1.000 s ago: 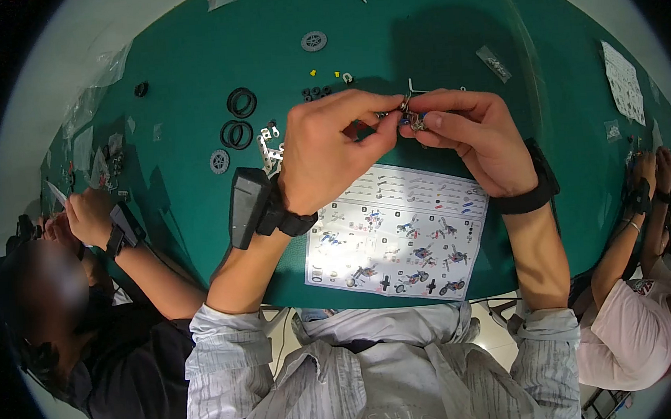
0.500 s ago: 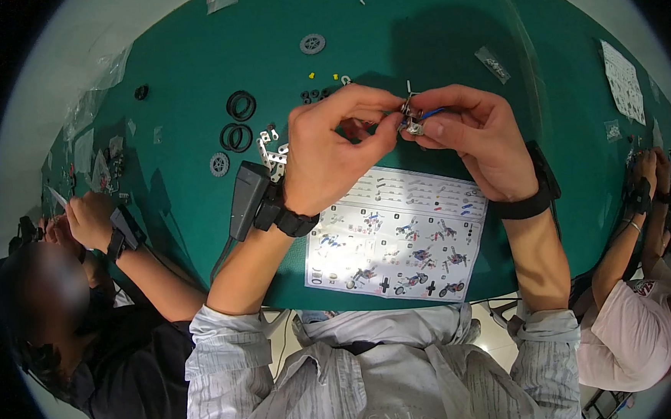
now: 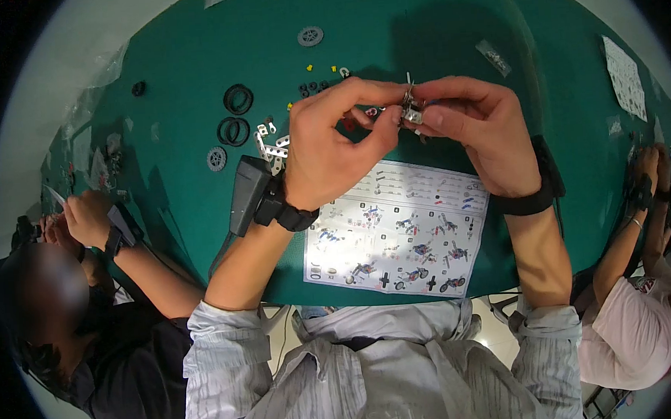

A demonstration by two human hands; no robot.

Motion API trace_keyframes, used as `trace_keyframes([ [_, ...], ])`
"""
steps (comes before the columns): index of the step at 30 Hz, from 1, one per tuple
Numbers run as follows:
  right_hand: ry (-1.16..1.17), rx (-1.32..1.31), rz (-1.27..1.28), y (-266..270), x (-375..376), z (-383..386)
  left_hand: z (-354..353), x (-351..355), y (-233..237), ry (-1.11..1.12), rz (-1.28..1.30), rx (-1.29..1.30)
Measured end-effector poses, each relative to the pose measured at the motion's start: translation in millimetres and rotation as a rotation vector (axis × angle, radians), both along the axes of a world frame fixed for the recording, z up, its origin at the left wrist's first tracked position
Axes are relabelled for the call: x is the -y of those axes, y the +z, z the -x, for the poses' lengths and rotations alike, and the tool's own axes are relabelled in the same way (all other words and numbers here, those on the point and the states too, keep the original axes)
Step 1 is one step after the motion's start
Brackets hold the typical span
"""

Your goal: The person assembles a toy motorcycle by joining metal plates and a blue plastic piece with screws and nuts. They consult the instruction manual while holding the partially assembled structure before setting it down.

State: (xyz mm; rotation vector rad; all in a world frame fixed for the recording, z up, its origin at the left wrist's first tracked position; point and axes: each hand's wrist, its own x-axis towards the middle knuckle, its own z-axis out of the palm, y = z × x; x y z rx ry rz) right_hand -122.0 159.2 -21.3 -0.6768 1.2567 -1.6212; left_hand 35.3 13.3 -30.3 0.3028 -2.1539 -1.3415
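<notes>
1. Two-handed pinch on a small metal assembly (image 3: 410, 111), held in the air above the green surface (image 3: 180, 180), just beyond the far edge of the instruction sheet (image 3: 398, 232).
2. Left hand (image 3: 332, 152): fingers (image 3: 389, 126) closed on the assembly's left side, thumb and forefinger meeting at the part, the rest curled toward the palm.
3. Right hand (image 3: 477, 135): fingers (image 3: 442, 89) clamped on the assembly's right side, fingertips almost touching those of the left hand.
4. On the left wrist, a black strapped device (image 3: 249, 195); on the right wrist, a black band (image 3: 538, 189).
5. Flat on the surface below both forearms, the instruction sheet — printed with small coloured build steps.
6. Left of the left hand, close by: perforated metal strips (image 3: 274, 148), two sets of black rubber rings (image 3: 235, 114) and a grey gear wheel (image 3: 216, 158).
7. Farther up the surface: a second grey wheel (image 3: 310, 36), tiny yellow pieces (image 3: 310, 67) and a clear bag of parts (image 3: 493, 56).
8. At the left edge, a co-worker's hand (image 3: 82, 217) with a black wrist device; at the right edge, another co-worker's hands (image 3: 648, 167) — both well apart from the assembly.
</notes>
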Motion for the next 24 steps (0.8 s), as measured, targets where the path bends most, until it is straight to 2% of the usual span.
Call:
trace_keyframes([
  [9,-0.105,0.016,0.043,1,2,-7,1,-1,2,-0.056,0.152,-0.081],
  [15,-0.082,0.004,0.049,-2,3,-12,-2,-5,-1,0.075,0.084,0.033],
  [18,-0.069,-0.010,0.023,-4,2,-10,-2,-5,-3,0.068,-0.007,0.049],
  [24,-0.073,-0.029,0.031,-1,3,-12,3,-7,-9,0.082,-0.222,-0.012],
])
